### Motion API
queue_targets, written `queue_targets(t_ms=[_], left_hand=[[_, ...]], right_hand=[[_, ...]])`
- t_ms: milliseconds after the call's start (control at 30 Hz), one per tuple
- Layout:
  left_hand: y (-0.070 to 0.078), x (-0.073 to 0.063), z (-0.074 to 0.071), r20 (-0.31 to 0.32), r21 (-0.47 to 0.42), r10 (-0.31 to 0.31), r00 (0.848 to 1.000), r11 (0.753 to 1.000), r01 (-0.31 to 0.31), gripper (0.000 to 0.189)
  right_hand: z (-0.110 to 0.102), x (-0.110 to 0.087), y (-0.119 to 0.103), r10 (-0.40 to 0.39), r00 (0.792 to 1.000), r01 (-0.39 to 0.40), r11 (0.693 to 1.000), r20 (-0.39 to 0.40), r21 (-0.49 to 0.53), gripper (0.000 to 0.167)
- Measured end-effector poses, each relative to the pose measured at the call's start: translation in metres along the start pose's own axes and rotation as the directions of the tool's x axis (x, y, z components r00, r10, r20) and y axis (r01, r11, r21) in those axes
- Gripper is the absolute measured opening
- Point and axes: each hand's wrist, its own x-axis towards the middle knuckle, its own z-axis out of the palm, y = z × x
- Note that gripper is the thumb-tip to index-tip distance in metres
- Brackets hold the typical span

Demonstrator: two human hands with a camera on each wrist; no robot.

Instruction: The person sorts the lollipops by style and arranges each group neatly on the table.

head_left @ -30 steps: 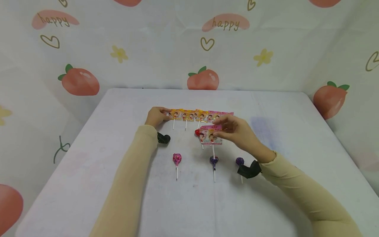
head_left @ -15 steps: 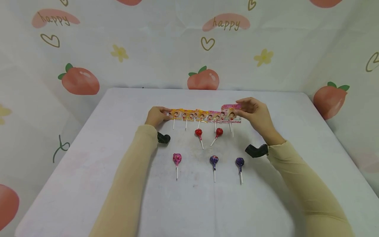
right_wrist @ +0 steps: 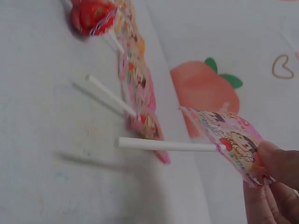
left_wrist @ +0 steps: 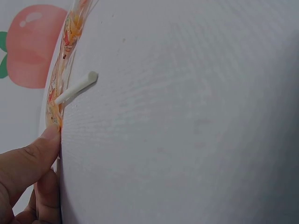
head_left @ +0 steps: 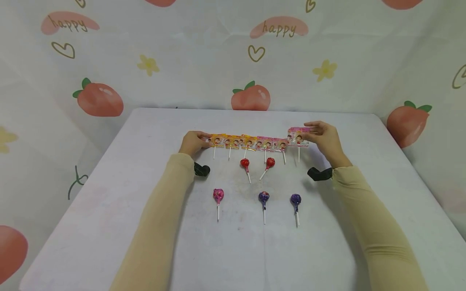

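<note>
At the right end of a row of flat-wrapped lollipops, my right hand [head_left: 325, 141] pinches a pink-wrapped lollipop [head_left: 297, 137] by its wrapper's right side. In the right wrist view this lollipop [right_wrist: 236, 140] is held off the table, its white stick jutting out over its shadow. My left hand [head_left: 193, 142] pinches the left edge of the orange-wrapped lollipop [head_left: 217, 140] that begins the row; in the left wrist view the thumb [left_wrist: 49, 135] lies on its wrapper. Farther along lie other orange-wrapped lollipops [head_left: 232, 141] and pink-wrapped lollipops [head_left: 265, 143], sticks toward me.
Two round red lollipops [head_left: 245, 163] lie just in front of the row. Closer to me are a round pink lollipop [head_left: 218, 195] and two purple lollipops [head_left: 263, 197]. The white table [head_left: 164, 121] ends at a patterned cloth backdrop [head_left: 196, 52]. Each wrist wears a black camera mount [head_left: 319, 174].
My right hand has carried the pink-wrapped lollipop from in front of the row back and rightward, past the row's right end. My left hand has stayed on the orange-wrapped lollipop.
</note>
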Motion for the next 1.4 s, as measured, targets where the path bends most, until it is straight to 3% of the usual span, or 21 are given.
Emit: queue_targets(t_ms=[200, 567, 1400], left_hand=[[0.001, -0.001, -0.001, 0.003, 0.013, 0.010, 1.000, 1.000, -0.011, 0.037], [0.000, -0.001, 0.000, 0.007, -0.005, 0.015, 1.000, 1.000, -0.015, 0.036], [0.004, -0.007, -0.002, 0.000, 0.009, 0.021, 1.000, 1.000, -0.021, 0.035]], right_hand=[[-0.003, 0.005, 0.011, 0.024, 0.998, -0.023, 1.000, 0.065, -0.011, 0.054], [-0.002, 0.011, 0.026, 0.063, 0.992, -0.058, 0.997, 0.107, -0.043, 0.049], [0.007, 0.022, 0.028, 0.147, 0.983, -0.130, 0.981, 0.109, -0.144, 0.043]])
